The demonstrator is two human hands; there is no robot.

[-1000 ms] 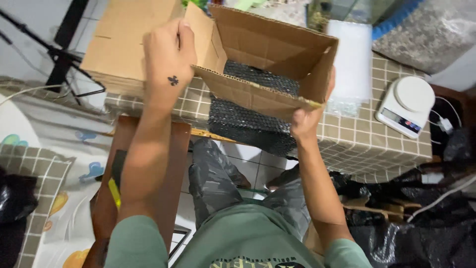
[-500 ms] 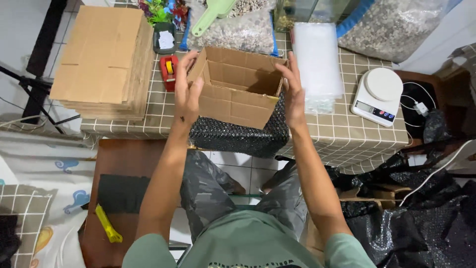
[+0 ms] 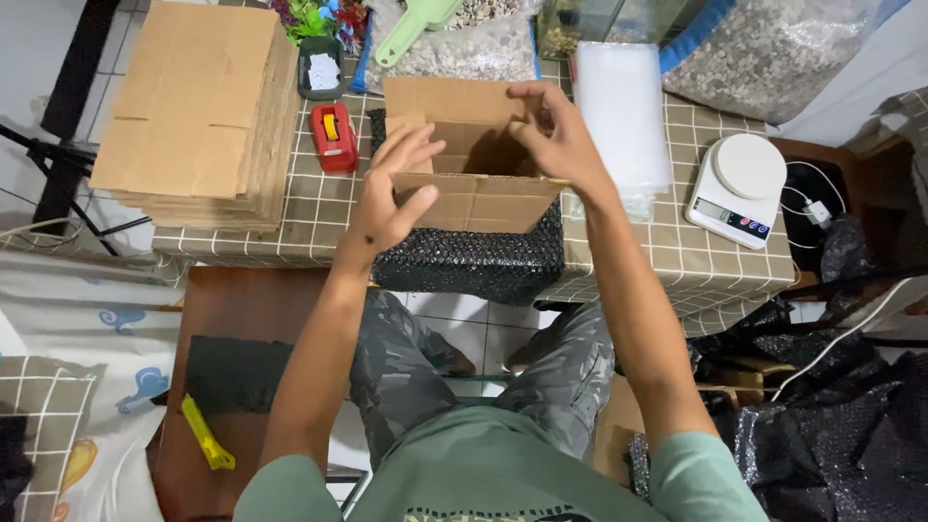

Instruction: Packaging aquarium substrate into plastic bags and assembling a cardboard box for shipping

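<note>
An open brown cardboard box [image 3: 454,198] stands on a sheet of black bubble wrap [image 3: 474,261] at the near edge of the checked table [image 3: 677,261]. My left hand [image 3: 391,188] hovers at the box's left side with fingers spread, touching or just off the near left flap. My right hand [image 3: 551,130] reaches over the box's far right corner and presses on the right flap there. The inside of the box is in shadow.
A stack of flat cardboard sheets [image 3: 198,106] lies at the table's left. A red tape dispenser [image 3: 332,135] sits beside the box. Clear plastic bags [image 3: 619,111], a white kitchen scale [image 3: 739,188], gravel bags with a green scoop [image 3: 416,29] lie beyond. A yellow cutter [image 3: 206,435] rests on a brown stool.
The box came down from being held up and now rests on the bubble wrap. My left hand let go and opened; my right hand moved onto the far right flap.
</note>
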